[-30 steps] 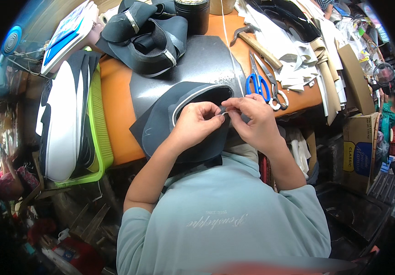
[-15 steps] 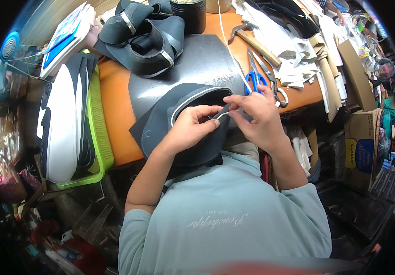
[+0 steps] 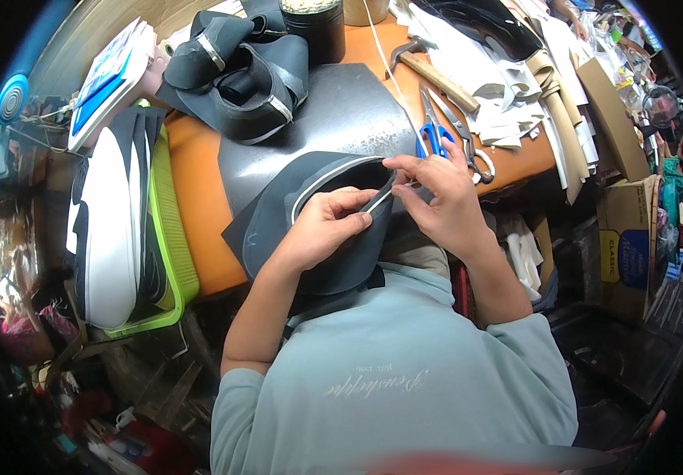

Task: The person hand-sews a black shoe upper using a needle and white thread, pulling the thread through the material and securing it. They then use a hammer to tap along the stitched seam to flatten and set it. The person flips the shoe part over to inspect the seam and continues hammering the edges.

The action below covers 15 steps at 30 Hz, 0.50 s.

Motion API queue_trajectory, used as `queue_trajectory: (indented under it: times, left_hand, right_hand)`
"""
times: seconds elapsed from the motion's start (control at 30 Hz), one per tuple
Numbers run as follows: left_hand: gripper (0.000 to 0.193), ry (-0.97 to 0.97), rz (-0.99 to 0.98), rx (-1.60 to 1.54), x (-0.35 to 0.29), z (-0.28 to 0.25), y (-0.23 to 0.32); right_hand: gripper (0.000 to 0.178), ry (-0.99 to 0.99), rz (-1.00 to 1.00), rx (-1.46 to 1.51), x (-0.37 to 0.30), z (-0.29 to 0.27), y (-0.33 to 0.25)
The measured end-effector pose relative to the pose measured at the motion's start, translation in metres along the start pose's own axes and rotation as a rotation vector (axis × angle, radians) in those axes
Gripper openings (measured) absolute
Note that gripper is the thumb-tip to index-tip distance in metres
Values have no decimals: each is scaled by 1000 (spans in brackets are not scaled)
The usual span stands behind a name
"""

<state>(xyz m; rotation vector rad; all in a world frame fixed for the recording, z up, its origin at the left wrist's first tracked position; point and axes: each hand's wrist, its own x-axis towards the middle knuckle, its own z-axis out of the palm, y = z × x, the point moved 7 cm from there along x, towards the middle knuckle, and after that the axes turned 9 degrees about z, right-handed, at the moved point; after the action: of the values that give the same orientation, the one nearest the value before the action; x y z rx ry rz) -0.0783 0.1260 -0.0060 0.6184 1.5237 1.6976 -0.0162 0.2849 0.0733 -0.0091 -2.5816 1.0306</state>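
Note:
A black shoe upper (image 3: 270, 229), its curved opening edged by a pale strip, lies at the table's front edge, close against my body. My left hand (image 3: 327, 227) is closed on the near side of that opening, thumb on top and fingers inside. Just to the right, my right hand (image 3: 442, 194) pinches the same rim between thumb and fingertips, its other fingers raised. Between the two hands a short length of the pale edge shows. The fingers hide part of the rim.
Beyond the upper is a dark metal sheet (image 3: 333, 107) on the orange table (image 3: 199, 229). More black uppers (image 3: 238, 79) lie behind. Blue-handled scissors (image 3: 432, 131), shears (image 3: 468, 142) and a hammer (image 3: 440, 79) are to the right. Left stands a green basket (image 3: 169, 229) of soles.
My left hand has slid slightly left along the rim, away from my right fingertips. More of the pale edge shows between the hands. The whole view has shifted a little.

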Motion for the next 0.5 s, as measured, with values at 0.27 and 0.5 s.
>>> queue_trajectory:
  times: [0.27, 0.5]
  left_hand:
    - [24, 28, 104, 54, 1, 2, 6]
    - [42, -11, 142, 312, -2, 2, 11]
  right_hand:
    - [37, -297, 120, 283, -9, 8, -8]
    - [39, -333, 135, 313, -8, 12, -6]
